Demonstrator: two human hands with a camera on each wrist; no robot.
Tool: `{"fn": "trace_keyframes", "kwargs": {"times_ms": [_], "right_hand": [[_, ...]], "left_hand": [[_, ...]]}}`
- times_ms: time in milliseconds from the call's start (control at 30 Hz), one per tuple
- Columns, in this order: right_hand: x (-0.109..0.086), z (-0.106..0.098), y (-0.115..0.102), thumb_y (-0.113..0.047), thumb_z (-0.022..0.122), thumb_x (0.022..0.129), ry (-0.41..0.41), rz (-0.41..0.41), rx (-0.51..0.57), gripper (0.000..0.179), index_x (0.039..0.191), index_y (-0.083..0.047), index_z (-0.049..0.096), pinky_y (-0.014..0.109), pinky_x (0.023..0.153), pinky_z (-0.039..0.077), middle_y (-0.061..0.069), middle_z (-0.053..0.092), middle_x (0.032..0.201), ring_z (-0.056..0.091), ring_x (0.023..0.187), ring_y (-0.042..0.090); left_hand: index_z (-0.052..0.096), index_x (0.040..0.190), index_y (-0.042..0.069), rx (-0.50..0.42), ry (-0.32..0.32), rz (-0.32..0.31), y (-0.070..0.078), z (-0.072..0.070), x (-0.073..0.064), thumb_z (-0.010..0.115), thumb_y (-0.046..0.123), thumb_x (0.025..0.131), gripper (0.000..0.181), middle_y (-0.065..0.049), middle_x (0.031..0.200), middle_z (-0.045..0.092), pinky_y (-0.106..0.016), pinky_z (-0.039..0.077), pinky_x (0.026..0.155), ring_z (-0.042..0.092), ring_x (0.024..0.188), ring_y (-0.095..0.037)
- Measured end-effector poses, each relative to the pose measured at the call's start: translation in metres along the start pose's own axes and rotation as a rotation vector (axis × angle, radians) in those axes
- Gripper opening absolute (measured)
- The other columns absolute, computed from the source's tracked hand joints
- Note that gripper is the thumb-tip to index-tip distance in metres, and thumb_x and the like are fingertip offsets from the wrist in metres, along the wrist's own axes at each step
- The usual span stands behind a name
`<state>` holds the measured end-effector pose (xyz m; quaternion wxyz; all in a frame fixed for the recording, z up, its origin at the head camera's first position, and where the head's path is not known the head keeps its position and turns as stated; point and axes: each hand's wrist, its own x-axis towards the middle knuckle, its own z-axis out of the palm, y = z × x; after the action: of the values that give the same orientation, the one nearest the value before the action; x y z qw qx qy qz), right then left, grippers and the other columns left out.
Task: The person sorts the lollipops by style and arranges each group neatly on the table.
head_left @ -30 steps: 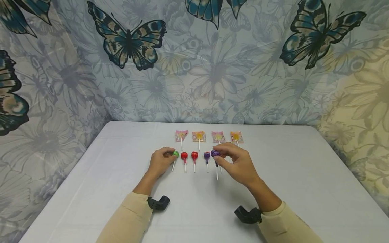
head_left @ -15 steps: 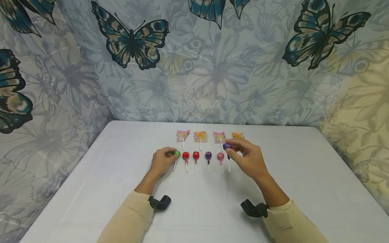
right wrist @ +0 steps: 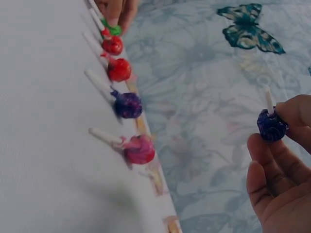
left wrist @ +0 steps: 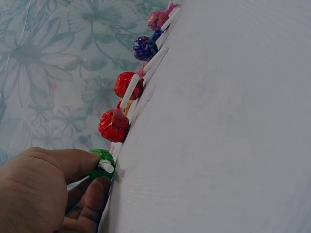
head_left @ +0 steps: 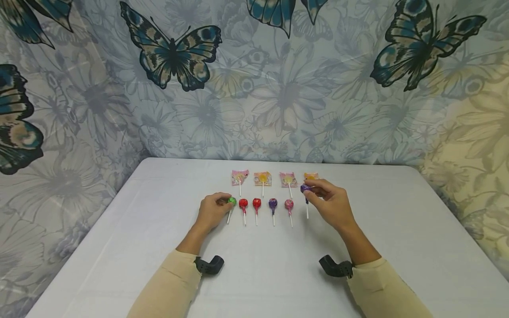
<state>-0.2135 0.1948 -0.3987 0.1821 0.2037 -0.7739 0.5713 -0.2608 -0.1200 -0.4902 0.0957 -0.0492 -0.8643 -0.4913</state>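
My left hand (head_left: 212, 212) pinches the head of a green lollipop (left wrist: 102, 163) at the left end of the front row. In the right wrist view, my right hand (right wrist: 286, 165) holds a purple lollipop (right wrist: 272, 125) between thumb and fingers, raised off the table with its stick hanging free. Between the hands lie two red lollipops (head_left: 243, 203) (head_left: 256, 203), another purple lollipop (head_left: 272, 204) and a pink lollipop (head_left: 289, 205). The pink one is nearest to the right hand.
Behind the front row lie flat wrapped lollipops: a pink one (head_left: 240, 177), an orange one (head_left: 262, 178), a second pink one (head_left: 288, 179) and an orange one (head_left: 311, 176) partly behind the right hand. The white table (head_left: 139, 247) meets a butterfly-patterned cloth (head_left: 278, 110).
My right hand has moved right and slightly back with the purple lollipop, uncovering the pink lollipop in the front row. The left hand stays on the green lollipop.
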Motion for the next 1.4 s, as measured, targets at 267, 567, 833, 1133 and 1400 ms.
{"fn": "trace_keyframes", "kwargs": {"times_ms": [267, 567, 833, 1133, 1400], "right_hand": [[0.0, 0.0, 0.022, 0.005, 0.066, 0.088, 0.002, 0.127, -0.086, 0.026, 0.114, 0.009, 0.066, 0.016, 0.072, 0.049, 0.022, 0.067, 0.105, 0.063, 0.088, 0.02], [-0.002, 0.005, 0.017, 0.008, 0.063, 0.089, -0.025, 0.161, -0.131, 0.026, 0.114, 0.013, 0.063, 0.015, 0.076, 0.048, 0.027, 0.065, 0.107, 0.062, 0.094, 0.038], [-0.004, 0.004, 0.062, -0.002, 0.067, 0.09, -0.019, 0.171, -0.173, 0.028, 0.117, 0.003, 0.066, 0.015, 0.08, 0.046, 0.016, 0.067, 0.111, 0.064, 0.096, 0.027], [-0.005, 0.005, 0.071, -0.007, 0.068, 0.09, -0.012, 0.215, -0.241, 0.029, 0.118, 0.001, 0.067, 0.019, 0.076, 0.047, 0.013, 0.068, 0.11, 0.063, 0.095, 0.025], [-0.005, 0.005, 0.076, -0.008, 0.067, 0.091, -0.042, 0.29, -0.271, 0.031, 0.12, 0.0, 0.066, 0.028, 0.074, 0.051, 0.014, 0.067, 0.111, 0.063, 0.093, 0.028]], "left_hand": [[0.072, 0.106, 0.004, 0.006, 0.0, -0.005, 0.0, -0.001, 0.0, 0.073, 0.007, 0.084, 0.022, -0.001, 0.085, 0.066, -0.03, 0.048, 0.066, 0.058, 0.075, -0.015], [0.072, 0.107, 0.005, 0.001, -0.007, -0.015, 0.0, 0.0, 0.0, 0.073, 0.007, 0.084, 0.022, -0.001, 0.085, 0.066, -0.03, 0.049, 0.067, 0.058, 0.076, -0.016], [0.072, 0.106, 0.004, -0.004, -0.006, -0.013, 0.0, -0.001, 0.0, 0.073, 0.007, 0.085, 0.022, -0.002, 0.086, 0.067, -0.03, 0.049, 0.067, 0.059, 0.076, -0.016], [0.072, 0.106, 0.004, 0.004, -0.003, -0.011, 0.0, -0.001, 0.0, 0.073, 0.007, 0.084, 0.022, -0.002, 0.086, 0.066, -0.03, 0.048, 0.066, 0.058, 0.075, -0.015], [0.072, 0.105, 0.005, 0.004, -0.001, -0.01, 0.0, 0.0, 0.0, 0.074, 0.007, 0.084, 0.021, -0.001, 0.086, 0.066, -0.03, 0.048, 0.066, 0.058, 0.075, -0.015]]}}
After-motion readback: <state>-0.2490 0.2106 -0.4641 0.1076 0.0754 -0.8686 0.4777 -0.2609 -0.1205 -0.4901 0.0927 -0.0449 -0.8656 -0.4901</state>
